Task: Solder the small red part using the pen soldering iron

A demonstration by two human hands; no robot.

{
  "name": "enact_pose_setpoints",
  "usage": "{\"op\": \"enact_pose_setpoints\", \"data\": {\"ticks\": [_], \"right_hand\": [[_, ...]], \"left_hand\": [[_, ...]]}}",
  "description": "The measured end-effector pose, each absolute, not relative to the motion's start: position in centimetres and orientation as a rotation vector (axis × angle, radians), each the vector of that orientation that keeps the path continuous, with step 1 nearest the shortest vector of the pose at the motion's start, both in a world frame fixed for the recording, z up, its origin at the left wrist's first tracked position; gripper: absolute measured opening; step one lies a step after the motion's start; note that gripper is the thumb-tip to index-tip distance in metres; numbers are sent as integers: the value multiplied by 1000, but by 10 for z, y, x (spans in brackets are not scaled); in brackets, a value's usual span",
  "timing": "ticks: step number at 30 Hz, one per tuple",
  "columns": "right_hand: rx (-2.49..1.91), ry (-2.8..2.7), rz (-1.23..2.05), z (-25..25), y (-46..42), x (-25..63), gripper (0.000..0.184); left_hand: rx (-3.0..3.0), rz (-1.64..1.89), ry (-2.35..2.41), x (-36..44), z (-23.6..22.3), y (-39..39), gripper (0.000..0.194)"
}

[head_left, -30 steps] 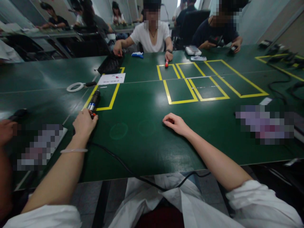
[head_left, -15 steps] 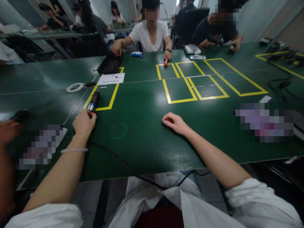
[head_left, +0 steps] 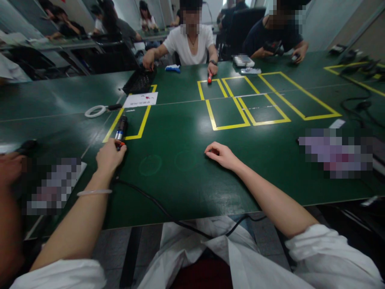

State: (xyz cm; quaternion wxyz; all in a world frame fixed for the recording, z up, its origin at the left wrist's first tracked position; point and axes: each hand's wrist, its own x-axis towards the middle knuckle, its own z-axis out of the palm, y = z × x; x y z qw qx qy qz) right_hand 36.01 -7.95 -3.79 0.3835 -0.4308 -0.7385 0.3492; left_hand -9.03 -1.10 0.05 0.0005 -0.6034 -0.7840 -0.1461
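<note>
My left hand (head_left: 110, 157) is closed around the near end of a dark cylindrical tool (head_left: 121, 125) with a silver and blue band. A bit of red shows beside the thumb, and my fingers hide the rest of the near end. The tool's far part lies over the left yellow-taped rectangle (head_left: 145, 120). From near my left wrist a black cable (head_left: 150, 200) runs to the table's front edge and over my lap. Resting on the green table (head_left: 186, 188), my right hand (head_left: 221, 155) has its fingers loosely curled, thumb against forefinger, with nothing visible in them.
A white paper label (head_left: 141, 99) and a black basket (head_left: 140, 81) are beyond the tool, with a white ring-shaped thing (head_left: 95, 111) to their left. Across the table, a person's hand (head_left: 212, 69) touches a red object (head_left: 209, 78). Cables (head_left: 357, 106) lie at right.
My left hand has shifted slightly right with the tool, which now points more straight ahead. My right hand stays where it was.
</note>
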Motion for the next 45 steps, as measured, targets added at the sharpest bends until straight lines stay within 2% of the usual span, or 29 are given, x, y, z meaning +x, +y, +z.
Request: {"op": "enact_pose_setpoints", "data": {"ticks": [4,9,15,21,27,33,45], "right_hand": [[-1110,-1877,892,-38,-79,360,12],[-1096,-1872,895,-40,-78,360,13],[-1097,-1840,932,-39,-79,359,14],[-1012,-1677,1211,-39,-77,360,20],[-936,-1554,1377,-35,-76,361,24],[-924,-1514,1469,-32,-79,360,32],[-906,-1482,1461,-35,-77,359,35]], "left_hand": [[-1737,-387,-2451,-76,-3,-11,35],[-1807,-621,-2160,-46,2,-13,32],[-2734,-1229,-2005,64,25,-33,35],[-3493,-1339,-1881,150,21,-59,31],[-3547,-1481,-1856,162,-6,-65,30],[-3609,-1461,-1835,160,-12,-64,29],[-3514,-1571,-1901,159,-16,-61,29]]}}
